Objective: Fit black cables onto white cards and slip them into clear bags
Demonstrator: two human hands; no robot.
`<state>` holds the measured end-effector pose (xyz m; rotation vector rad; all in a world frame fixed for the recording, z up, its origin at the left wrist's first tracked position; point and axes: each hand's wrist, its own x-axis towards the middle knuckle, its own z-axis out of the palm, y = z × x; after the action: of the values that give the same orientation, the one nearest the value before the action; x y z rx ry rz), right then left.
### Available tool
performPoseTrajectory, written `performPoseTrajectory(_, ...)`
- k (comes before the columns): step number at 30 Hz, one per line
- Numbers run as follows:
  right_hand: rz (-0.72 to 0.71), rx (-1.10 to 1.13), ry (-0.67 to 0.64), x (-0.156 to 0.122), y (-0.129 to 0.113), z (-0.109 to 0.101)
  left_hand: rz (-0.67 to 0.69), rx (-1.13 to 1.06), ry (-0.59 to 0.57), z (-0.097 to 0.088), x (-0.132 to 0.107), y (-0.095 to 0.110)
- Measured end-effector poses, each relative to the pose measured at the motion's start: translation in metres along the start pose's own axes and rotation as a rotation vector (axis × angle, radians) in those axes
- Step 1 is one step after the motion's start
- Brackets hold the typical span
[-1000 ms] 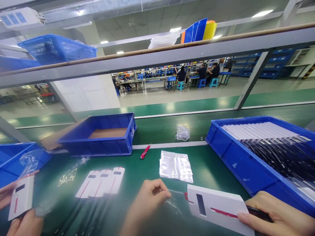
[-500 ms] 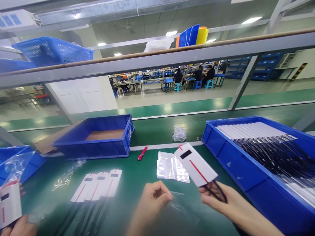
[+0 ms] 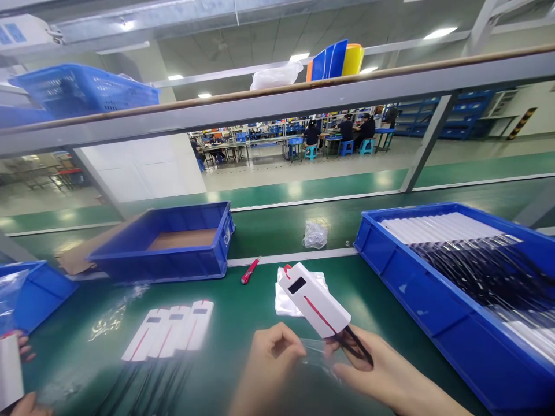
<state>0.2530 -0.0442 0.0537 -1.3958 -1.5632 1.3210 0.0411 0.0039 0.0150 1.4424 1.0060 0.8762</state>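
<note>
My left hand (image 3: 277,358) is closed in a pinch on a clear plastic bag (image 3: 314,348), which stretches toward the right. In my right hand (image 3: 368,364) is a flat white device (image 3: 321,306) with a dark window, a red stripe and a red loop at its top end. Its black cable (image 3: 356,346) is bunched under my right fingers, close to the bag; whether those fingers touch the bag I cannot tell. Behind the device, partly covered by it, lies a stack of clear bags (image 3: 286,300). Several similar white devices (image 3: 167,332) lie on the green table at left, cables toward me.
A blue bin (image 3: 416,294) full of white devices stands at right. Another blue bin (image 3: 160,263) sits at back left, near a red cutter knife (image 3: 250,271). Crumpled plastic (image 3: 315,235) lies behind. At the left edge a co-worker's hands (image 3: 26,346) hold a white device.
My right hand has brought the white device left and down, closer to my left hand and the bag. My left hand is nearly still. The co-worker's device has shifted left.
</note>
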Motion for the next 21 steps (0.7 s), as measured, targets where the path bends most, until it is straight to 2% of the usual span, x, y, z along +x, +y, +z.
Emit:
performPoseTrajectory(5, -0.045, 0.004, -0.01, 0.007, 0.001, 0.0, -0.03, 0.029, -0.048, 0.005, 0.0, -0.001)
performPoseTrajectory(8, -0.042, -0.055, 0.036, 0.009, -0.006, -0.002, -0.061, 0.049, -0.074, 0.006, 0.0, -0.001)
performPoseTrajectory(12, -0.086, -0.073, -0.01, 0.01, -0.013, -0.003, 0.006, 0.053, -0.061, 0.007, 0.001, 0.008)
performPoseTrajectory(15, -0.111, -0.039, -0.041, 0.011, -0.012, 0.001, 0.02, 0.012, -0.058, 0.011, 0.003, 0.013)
performPoseTrajectory(18, -0.068, -0.002, -0.022, 0.011, -0.01, 0.002, -0.015, -0.054, -0.044, 0.014, 0.004, 0.011)
performPoseTrajectory(21, -0.049, -0.087, 0.024, 0.008, -0.01, -0.008, -0.035, -0.124, -0.031, 0.015, 0.006, 0.004)
